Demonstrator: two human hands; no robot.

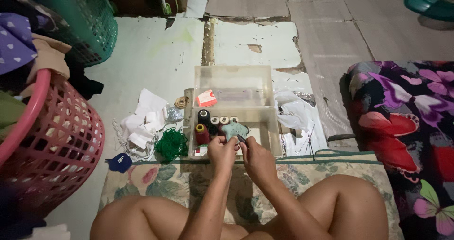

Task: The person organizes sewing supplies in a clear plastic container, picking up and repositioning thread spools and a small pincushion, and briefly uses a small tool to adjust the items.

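Both hands meet just above the near edge of the clear plastic box (265, 81); left hand (222, 151) curled shut around something too small to tell; right hand (255, 158) pinching a small dark tool (241, 138) against a grey-green fabric piece (233, 129). Fabric looks soft, light, limp; best held by pinching an edge; thread spools (203, 126) stand just left of it in the box.
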